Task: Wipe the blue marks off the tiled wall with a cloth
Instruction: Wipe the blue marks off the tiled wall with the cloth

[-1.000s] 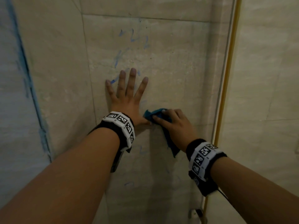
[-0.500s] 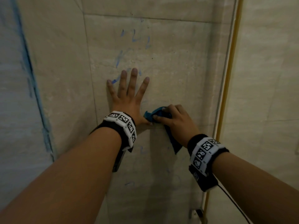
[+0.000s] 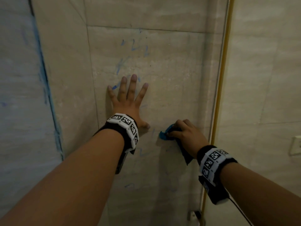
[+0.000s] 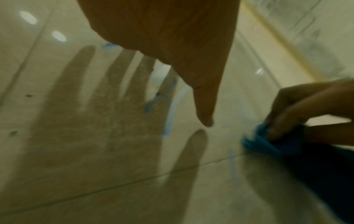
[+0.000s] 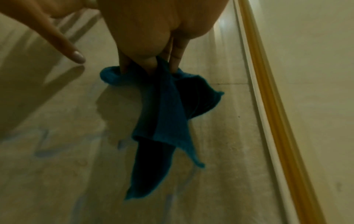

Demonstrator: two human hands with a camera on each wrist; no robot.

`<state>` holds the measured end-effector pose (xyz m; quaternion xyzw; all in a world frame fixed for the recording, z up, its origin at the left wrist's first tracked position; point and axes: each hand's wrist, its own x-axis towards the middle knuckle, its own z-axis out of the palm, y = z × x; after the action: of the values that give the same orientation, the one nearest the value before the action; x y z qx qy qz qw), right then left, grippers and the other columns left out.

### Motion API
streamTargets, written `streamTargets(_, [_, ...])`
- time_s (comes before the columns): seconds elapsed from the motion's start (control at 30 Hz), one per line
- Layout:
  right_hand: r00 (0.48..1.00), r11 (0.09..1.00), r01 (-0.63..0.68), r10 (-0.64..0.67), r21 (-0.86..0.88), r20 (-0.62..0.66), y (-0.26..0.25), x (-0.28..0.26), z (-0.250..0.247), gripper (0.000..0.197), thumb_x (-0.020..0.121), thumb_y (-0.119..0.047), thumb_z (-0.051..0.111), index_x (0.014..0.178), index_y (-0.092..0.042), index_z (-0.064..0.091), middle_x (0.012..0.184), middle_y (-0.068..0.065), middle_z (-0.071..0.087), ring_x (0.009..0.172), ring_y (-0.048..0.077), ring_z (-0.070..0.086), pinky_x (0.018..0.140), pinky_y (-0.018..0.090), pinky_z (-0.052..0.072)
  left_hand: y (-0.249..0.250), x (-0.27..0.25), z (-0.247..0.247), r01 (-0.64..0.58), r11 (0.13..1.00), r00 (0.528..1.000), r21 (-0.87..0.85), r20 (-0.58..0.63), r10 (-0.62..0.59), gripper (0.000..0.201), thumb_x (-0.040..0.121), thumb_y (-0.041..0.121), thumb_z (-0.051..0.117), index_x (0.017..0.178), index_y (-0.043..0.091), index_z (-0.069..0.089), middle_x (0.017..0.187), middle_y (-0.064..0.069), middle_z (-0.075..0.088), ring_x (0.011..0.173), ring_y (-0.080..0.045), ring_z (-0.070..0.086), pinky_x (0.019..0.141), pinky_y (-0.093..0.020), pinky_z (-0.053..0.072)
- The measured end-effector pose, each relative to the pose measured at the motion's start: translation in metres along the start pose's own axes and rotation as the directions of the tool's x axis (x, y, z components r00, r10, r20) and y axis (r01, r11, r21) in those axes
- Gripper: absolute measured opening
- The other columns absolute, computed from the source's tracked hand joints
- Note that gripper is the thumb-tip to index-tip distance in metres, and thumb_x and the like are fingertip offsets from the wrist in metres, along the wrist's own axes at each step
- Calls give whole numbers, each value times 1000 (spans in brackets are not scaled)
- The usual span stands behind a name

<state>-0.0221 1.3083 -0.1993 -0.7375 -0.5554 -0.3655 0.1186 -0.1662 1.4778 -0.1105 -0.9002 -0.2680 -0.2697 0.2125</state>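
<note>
A: Far left?
B: Pale panel w/ a blue edge stripe [image 3: 42,75] running down it, beside the tiled wall [image 3: 171,75]. Grout line just right of that.

A: Marks?
B: Blue marks [image 3: 133,48] scattered on the big tile, upper-middle, above the fingertips. One smear [image 3: 114,87] sits btwn the pinky and ring finger. A few fainter strokes lower down, under the wrists, approx mid-tile.

A: Left hand?
B: Left hand [image 3: 130,101] is flat on the wall, fingers straight and spread, thumb out to the right; holding nothing. Wrist band w/ black-and-white tags behind it. Left wrist cam: thumb [image 4: 203,106] pointing down at the tile, the hand's shadow spread across the surface; pic is blurry.

A: Cloth?
B: Blue cloth [image 3: 164,135] is right of the left thumb, near but apart, pushed against the wall at a horizontal grout line. Right hand [image 3: 185,134] grips it, fingers curled over the bunched top. Right wrist cam: fingertips [image 5: 175,63] dig into the cloth [image 5: 164,109], rest of it hangs loose down the tile in a folded tail.

A: Right of that?
B: Yellow vertical strip [image 3: 223,79] w/ a white trim beside it, then more pale wall. Small light plate [image 3: 295,145] at the far right edge; can't tell what it is.
</note>
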Motion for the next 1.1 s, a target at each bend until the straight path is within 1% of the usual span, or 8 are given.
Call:
streamTargets(0.2, [947, 897, -298, 321, 325, -20, -3, 11, -29, 34, 89, -2, 58, 120, -15, 62, 112, 9, 50, 98, 26, 51, 81, 22, 38, 9, -10, -24, 23, 988, 1000, -153, -7, -25, 97, 80, 64, 60, 150, 38, -2, 156, -5, -22, 144, -32, -10, 112, -62, -2])
streamTargets(0.33, [873, 758, -396, 486, 519, -43, -6, 30, -58, 25, 89, -14, 64, 113, -17, 58, 105, 3, 54, 90, 17, 54, 70, 14, 40, 14, -15, -35, -23, 899, 997, -437, -80, -14, 66, 83, 54, 62, 139, 30, 38, 151, -5, 22, 134, -29, 24, 108, -46, 30])
streamTargets(0.47, [822, 595, -428, 569, 680, 21, -6, 45, -80, 19, 89, -23, 65, 104, -18, 54, 90, -3, 56, 78, 13, 56, 54, 9, 41, 22, -17, -42, -3, 720, 1000, -694, 17, 21, 43, 85, 55, 61, 117, 26, 58, 115, 4, 61, 101, -15, 57, 87, -35, 50])
streamTargets(0.6, [830, 588, -424, 557, 688, 35, -8, 57, -95, 20, 91, -30, 62, 103, -17, 53, 86, -4, 58, 73, 6, 56, 53, 13, 44, 31, -19, -49, 32, 652, 984, -758, 139, 113, 45, 82, 58, 64, 110, 23, 61, 100, 5, 63, 90, -14, 61, 82, -35, 54])
streamTargets(0.73, [860, 624, -413, 507, 663, 58, -9, 61, -105, 19, 95, -34, 55, 100, -16, 57, 84, 1, 64, 72, 11, 61, 51, 17, 44, 31, -13, -53, -5, 634, 989, -774, 90, 119, 30, 87, 41, 66, 103, 16, 62, 102, -3, 65, 85, -17, 58, 72, -28, 47])
streamTargets(0.93, [895, 803, -415, 445, 427, 35, -4, 56, -110, 26, 96, -35, 51, 99, -15, 67, 93, 3, 59, 83, 16, 53, 63, 23, 33, 20, -9, -61, 6, 533, 997, -846, 50, 67, 23, 90, 31, 64, 108, 17, 60, 93, -3, 61, 82, -18, 58, 65, -24, 44])
streamTargets(1.03, [857, 741, -441, 516, 507, -9, -8, 56, -114, 21, 94, -35, 55, 105, -19, 63, 97, 0, 57, 82, 13, 50, 64, 25, 34, 15, -8, -63, -24, 547, 999, -837, 6, 53, 21, 93, 29, 59, 106, 14, 62, 95, -3, 61, 87, -20, 57, 70, -26, 42])
streamTargets(1.1, [879, 695, -401, 475, 597, 36, -11, 56, -118, 20, 91, -39, 58, 106, -25, 59, 96, -5, 60, 83, 12, 55, 63, 22, 39, 13, -7, -65, -43, 558, 998, -829, -17, 53, 21, 95, 30, 56, 104, 12, 63, 97, -4, 63, 89, -20, 57, 71, -27, 42])
